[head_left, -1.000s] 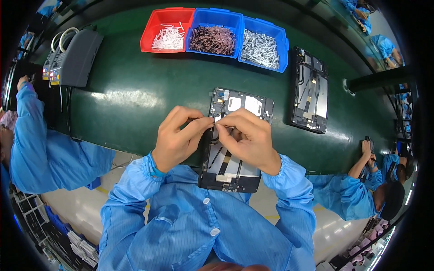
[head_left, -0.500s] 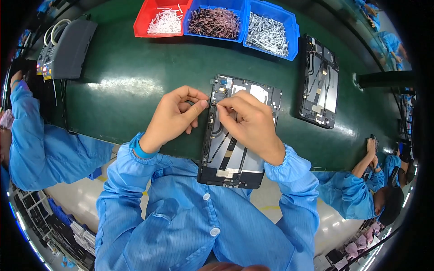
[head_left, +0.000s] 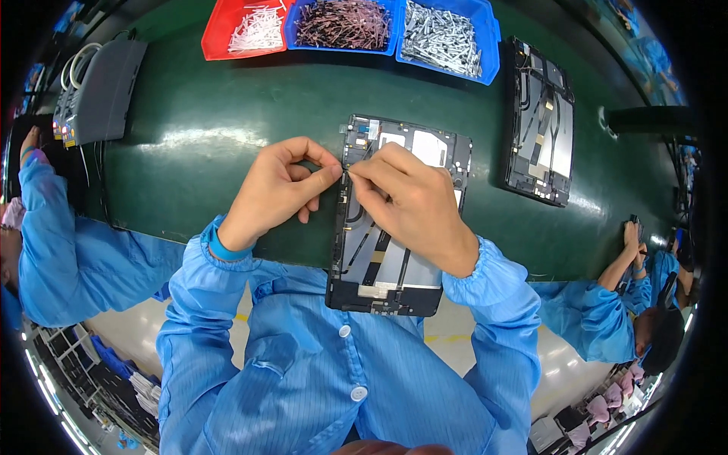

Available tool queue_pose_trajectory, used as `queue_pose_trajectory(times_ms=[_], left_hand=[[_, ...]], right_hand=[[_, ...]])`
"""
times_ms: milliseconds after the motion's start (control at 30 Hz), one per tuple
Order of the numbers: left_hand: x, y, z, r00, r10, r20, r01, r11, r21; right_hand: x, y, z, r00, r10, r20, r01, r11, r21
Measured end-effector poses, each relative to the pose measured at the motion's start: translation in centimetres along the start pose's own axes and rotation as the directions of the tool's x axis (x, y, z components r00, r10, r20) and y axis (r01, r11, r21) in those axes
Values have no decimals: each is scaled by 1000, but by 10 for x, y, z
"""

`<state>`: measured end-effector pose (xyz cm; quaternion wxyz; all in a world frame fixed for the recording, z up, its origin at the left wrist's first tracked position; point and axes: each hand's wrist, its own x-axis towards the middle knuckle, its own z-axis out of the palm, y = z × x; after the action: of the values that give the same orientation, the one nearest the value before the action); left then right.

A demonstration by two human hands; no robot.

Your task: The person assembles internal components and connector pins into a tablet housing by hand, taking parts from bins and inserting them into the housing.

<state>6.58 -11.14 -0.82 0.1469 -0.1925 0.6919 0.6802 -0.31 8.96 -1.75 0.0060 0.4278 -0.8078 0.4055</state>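
Note:
An opened tablet (head_left: pixel 383 296) lies in front of me, its inner boards, cables and silvery plates exposed. It reaches over the near edge of the green table. My left hand (head_left: pixel 284 182) is at the tablet's left side, thumb and forefinger pinched at its upper left edge. My right hand (head_left: pixel 413 201) hovers over the tablet's middle, its fingertips pinched close to the left ones at the same edge. Whatever sits between the fingertips is too small to make out. The right hand covers part of the tablet's centre.
Along the far edge stand a red bin (head_left: pixel 216 42) of white strips, a blue bin (head_left: pixel 341 50) of dark pinkish parts and another blue bin (head_left: pixel 485 64) of silvery parts. A second opened tablet (head_left: pixel 540 121) lies right. A grey device (head_left: pixel 106 95) stands left. Co-workers sit on both sides.
My hands stay pinched at the tablet's upper left edge, the right fingertips slightly nearer to the left ones. The whole view has shifted a little.

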Motion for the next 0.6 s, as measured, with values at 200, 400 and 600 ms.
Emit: queue_pose_trajectory(times_ms=[200, 400, 600], left_hand=[[2, 2, -2, 1000, -5, 18, 5, 1000, 28], [3, 4, 1, 1000, 8, 17, -8, 1000, 15], [6, 6, 6, 1000, -5, -21, 5, 1000, 15]], right_hand=[[1, -2, -3, 998, 35, 50, -35, 999, 3], [3, -1, -4, 998, 53, 44, -56, 997, 50], [3, 2, -4, 995, 85, 43, -90, 988, 126]])
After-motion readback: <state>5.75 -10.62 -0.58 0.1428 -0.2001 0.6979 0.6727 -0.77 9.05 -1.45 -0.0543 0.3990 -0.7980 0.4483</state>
